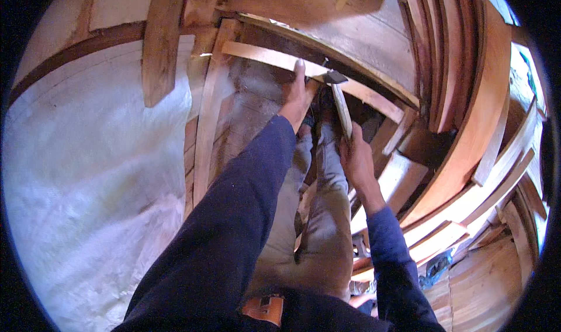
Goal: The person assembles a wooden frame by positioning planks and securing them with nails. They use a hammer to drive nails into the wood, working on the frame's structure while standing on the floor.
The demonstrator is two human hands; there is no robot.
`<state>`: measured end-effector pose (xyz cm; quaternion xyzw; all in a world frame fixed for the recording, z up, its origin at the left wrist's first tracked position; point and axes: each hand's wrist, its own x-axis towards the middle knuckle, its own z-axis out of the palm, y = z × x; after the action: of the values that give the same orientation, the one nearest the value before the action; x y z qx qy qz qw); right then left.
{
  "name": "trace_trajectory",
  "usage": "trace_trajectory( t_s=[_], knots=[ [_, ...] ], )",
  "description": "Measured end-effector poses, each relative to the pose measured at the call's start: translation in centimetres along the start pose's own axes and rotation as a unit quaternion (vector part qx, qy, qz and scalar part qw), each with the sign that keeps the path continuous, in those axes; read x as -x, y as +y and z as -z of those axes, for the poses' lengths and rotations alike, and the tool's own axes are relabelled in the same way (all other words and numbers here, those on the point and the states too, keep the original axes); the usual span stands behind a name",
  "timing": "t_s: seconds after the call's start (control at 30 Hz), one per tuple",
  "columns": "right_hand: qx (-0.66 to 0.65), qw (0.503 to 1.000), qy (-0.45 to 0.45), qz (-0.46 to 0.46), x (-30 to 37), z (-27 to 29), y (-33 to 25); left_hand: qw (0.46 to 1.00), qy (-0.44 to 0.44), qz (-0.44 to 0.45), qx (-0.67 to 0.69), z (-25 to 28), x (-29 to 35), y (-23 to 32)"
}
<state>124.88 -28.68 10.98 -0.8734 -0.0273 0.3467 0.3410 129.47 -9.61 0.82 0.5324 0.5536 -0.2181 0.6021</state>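
Observation:
A pale wooden slat (263,55) crosses a wooden frame in front of me, sloping down to the right. My left hand (295,95) grips it left of its middle. The thumb lies over the slat, while the other fingers are mostly hidden. In my right hand (357,157) is a hammer (342,104) with a pale handle, held near its lower end. Its dark head is over the slat, just right of my left thumb. A nail (326,61) sticks up close beside the hammer head; I cannot tell whether they touch.
Whitish sheeting (99,186) covers the left side, with a wooden board (160,46) jutting over its top. Several long curved-looking planks (467,139) lean at the right. My legs (324,215) stand below the slat. A blue crumpled item (435,268) lies among wood at lower right.

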Motion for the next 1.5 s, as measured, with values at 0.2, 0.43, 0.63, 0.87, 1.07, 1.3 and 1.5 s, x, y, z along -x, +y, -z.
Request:
trace_trajectory(
  t_s=[0.2, 0.43, 0.63, 0.87, 1.07, 1.3, 1.5],
  knots=[
    [0.013, 0.999, -0.043, -0.023, 0.5, 0.0, 1.0, 0.998, 0.026, -0.033, -0.041, 0.7, -0.7, 0.1],
    [-0.123, 0.981, 0.146, 0.04, 0.6, 7.2, -8.9, 0.997, 0.029, -0.078, -0.003, 0.0, 0.7, -0.3],
    [-0.173, 0.968, 0.182, 0.003, -0.2, 5.7, -9.8, 0.995, 0.003, -0.012, -0.103, 1.0, 0.0, 0.3],
    [-0.115, 0.992, 0.048, -0.011, 2.1, 2.2, -6.1, 0.997, 0.015, -0.065, -0.048, -0.1, 2.5, 1.6],
    [-0.007, 0.998, -0.036, -0.044, 1.2, -0.6, -0.9, 0.999, -0.021, 0.01, -0.028, 1.2, -0.7, -0.1],
    [-0.034, 0.999, 0.002, -0.017, 2.4, 0.7, -1.3, 0.995, -0.044, -0.054, -0.067, 0.5, 5.1, 4.3],
    [-0.061, 0.985, 0.116, -0.113, 5.0, 7.2, -4.2, 0.99, 0.043, -0.022, -0.129, 1.7, 1.7, 2.3]
  ],
)
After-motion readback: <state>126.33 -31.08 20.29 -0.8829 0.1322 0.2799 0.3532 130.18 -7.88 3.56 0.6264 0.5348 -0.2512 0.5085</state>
